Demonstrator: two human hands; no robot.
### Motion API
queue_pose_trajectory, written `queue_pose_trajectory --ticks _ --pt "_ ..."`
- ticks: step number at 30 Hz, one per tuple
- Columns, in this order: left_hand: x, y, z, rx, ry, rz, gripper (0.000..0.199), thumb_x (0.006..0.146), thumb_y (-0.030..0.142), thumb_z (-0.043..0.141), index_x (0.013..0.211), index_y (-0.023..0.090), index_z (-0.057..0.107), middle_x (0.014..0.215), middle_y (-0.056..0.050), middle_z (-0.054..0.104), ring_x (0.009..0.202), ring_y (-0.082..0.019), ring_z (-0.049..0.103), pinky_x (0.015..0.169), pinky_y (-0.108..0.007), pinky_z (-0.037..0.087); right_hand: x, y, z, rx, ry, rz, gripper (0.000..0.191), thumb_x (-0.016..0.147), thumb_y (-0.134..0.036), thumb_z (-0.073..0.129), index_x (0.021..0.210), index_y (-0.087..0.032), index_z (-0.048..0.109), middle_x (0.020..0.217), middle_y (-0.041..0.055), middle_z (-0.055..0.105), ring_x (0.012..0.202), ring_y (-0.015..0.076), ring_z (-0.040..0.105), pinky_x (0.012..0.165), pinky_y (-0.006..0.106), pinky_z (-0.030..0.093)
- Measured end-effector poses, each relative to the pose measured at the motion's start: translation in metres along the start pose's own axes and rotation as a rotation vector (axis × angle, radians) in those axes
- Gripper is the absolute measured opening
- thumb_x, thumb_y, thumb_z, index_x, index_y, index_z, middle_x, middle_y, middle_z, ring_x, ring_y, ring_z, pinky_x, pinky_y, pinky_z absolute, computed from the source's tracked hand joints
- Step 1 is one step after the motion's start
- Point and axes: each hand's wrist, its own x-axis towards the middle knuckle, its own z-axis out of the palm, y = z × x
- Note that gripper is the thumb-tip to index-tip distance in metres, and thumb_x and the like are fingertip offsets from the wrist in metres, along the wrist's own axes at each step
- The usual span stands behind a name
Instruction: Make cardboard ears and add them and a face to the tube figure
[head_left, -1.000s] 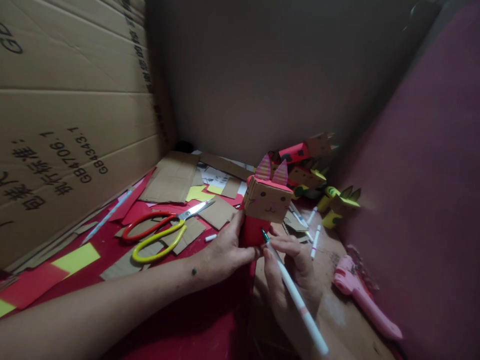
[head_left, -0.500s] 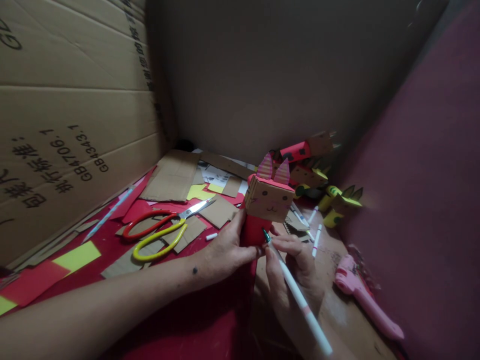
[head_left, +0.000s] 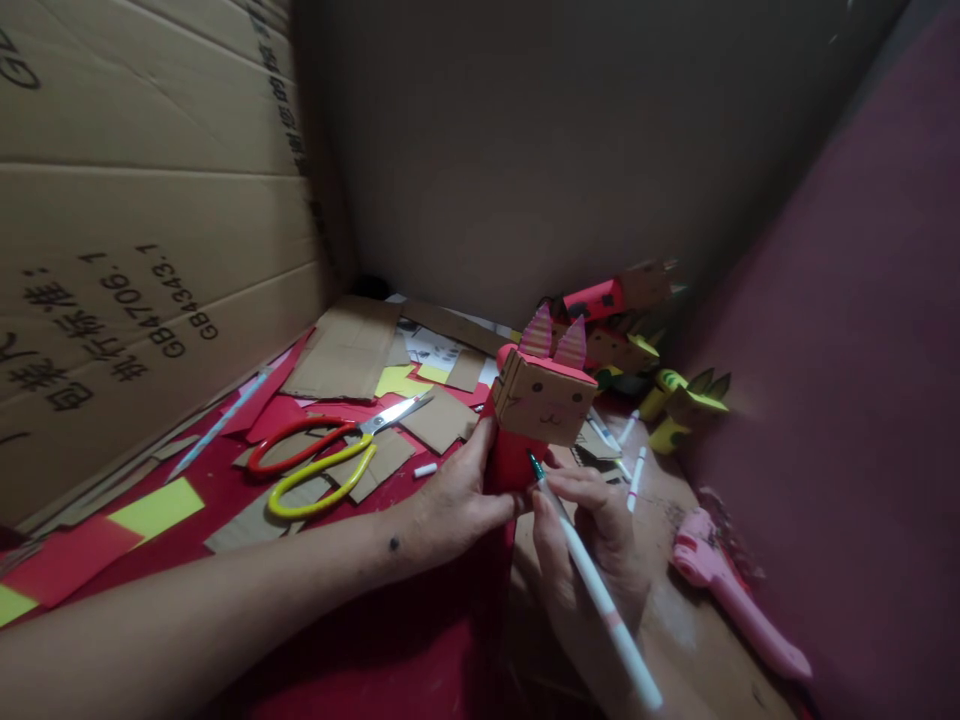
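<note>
My left hand (head_left: 454, 510) grips the lower left of a small figure. The figure has a red body (head_left: 517, 458) and a boxy cardboard head (head_left: 546, 405) with a drawn face and two pink striped ears. In my right hand (head_left: 585, 550) is a white marker (head_left: 600, 590), its dark green tip at the front of the red body. Whether the tip touches the surface cannot be made out. Scissors (head_left: 367, 440) with one red and one yellow handle lie open left of the figure.
Cardboard pieces (head_left: 345, 350) and yellow paper (head_left: 157, 508) lie on the red surface. More figures (head_left: 596, 300) and markers (head_left: 637, 478) are behind and right. A pink glue gun (head_left: 739, 600) rests at the right. A large cardboard panel (head_left: 150, 200) stands left.
The figure's head and ears have shifted slightly right and down in view. Both hands keep their holds, and the marker stays near the same spot on the red body.
</note>
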Motion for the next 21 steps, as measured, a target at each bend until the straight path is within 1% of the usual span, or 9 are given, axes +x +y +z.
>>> queue_pose_trajectory --ticks 2,8,12,16,21 --pt "0.0001 -0.0018 -0.0003 0.017 0.005 0.001 0.051 0.077 0.016 0.067 0.122 0.021 0.042 0.129 -0.011 0.055 0.118 -0.028 0.055 0.103 -0.047 0.042 0.0002 0.0001 0.0002 -0.023 0.005 -0.009 0.028 0.086 -0.005 0.06 0.106 -0.024 0.057 0.1 0.0025 0.063 0.102 0.0182 0.064 0.092 0.037 0.053" --pt "0.0 -0.0032 0.0003 0.04 0.012 0.015 0.051 0.078 0.014 0.066 0.122 0.019 0.042 0.128 -0.012 0.055 0.116 -0.029 0.055 0.099 -0.048 0.045 -0.0002 0.0008 0.0009 -0.069 0.013 -0.02 0.027 0.086 -0.008 0.061 0.106 -0.025 0.056 0.098 0.0034 0.063 0.099 0.0196 0.065 0.09 0.041 0.055" --pt "-0.0004 -0.0001 0.0016 0.007 0.009 -0.001 0.051 0.079 0.016 0.067 0.122 0.019 0.042 0.129 -0.012 0.054 0.118 -0.028 0.054 0.101 -0.048 0.044 -0.0019 0.0007 0.0023 -0.083 0.015 -0.004 0.024 0.087 -0.011 0.061 0.106 -0.025 0.056 0.098 0.0045 0.065 0.105 0.0218 0.065 0.091 0.042 0.055" --pt "-0.0005 -0.0013 0.0007 0.048 0.005 0.006 0.047 0.08 0.019 0.068 0.12 0.019 0.043 0.128 -0.012 0.055 0.117 -0.028 0.055 0.103 -0.049 0.042 -0.0031 0.0006 0.0038 -0.097 0.042 -0.004 0.021 0.088 -0.014 0.06 0.106 -0.025 0.057 0.099 0.0049 0.066 0.107 0.023 0.065 0.092 0.044 0.055" --pt "-0.0007 -0.0039 -0.0006 0.086 0.002 0.005 0.045 0.08 0.019 0.067 0.118 0.02 0.042 0.127 -0.012 0.056 0.114 -0.027 0.057 0.099 -0.048 0.045 -0.0019 0.0007 0.0031 -0.103 0.029 -0.03 0.022 0.087 -0.013 0.061 0.106 -0.025 0.058 0.098 0.0039 0.066 0.107 0.0222 0.065 0.093 0.042 0.055"
